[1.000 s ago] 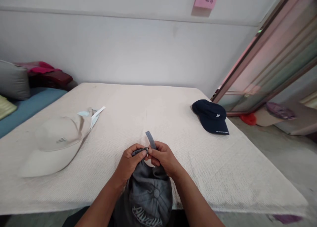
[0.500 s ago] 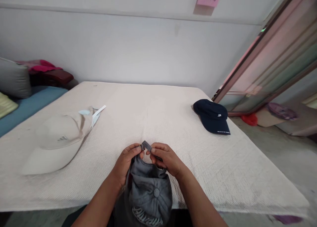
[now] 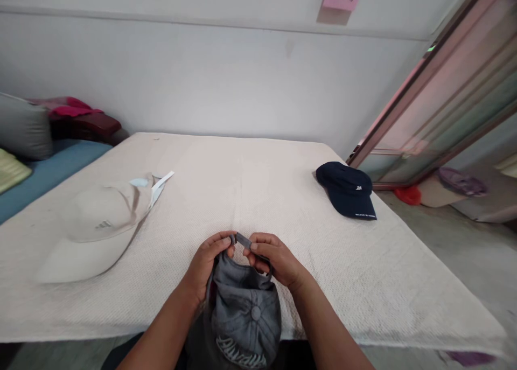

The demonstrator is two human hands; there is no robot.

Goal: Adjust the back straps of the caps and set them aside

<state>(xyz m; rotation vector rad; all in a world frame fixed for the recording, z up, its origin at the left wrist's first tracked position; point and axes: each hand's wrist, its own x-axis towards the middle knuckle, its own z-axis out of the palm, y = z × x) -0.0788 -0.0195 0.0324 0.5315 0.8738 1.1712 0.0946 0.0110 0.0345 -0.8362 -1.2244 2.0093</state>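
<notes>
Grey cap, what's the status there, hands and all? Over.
Left hand pinching grey cap at its back opening; right hand pinching its strap. Beige cap lying left, navy cap right, both apart from the hands.

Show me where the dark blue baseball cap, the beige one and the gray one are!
Navy baseball cap [image 3: 344, 186]: head view, on the front of its crown.
Beige baseball cap [image 3: 95, 218]: head view, on its crown.
Gray baseball cap [image 3: 244, 305]: head view, on its crown.
</notes>
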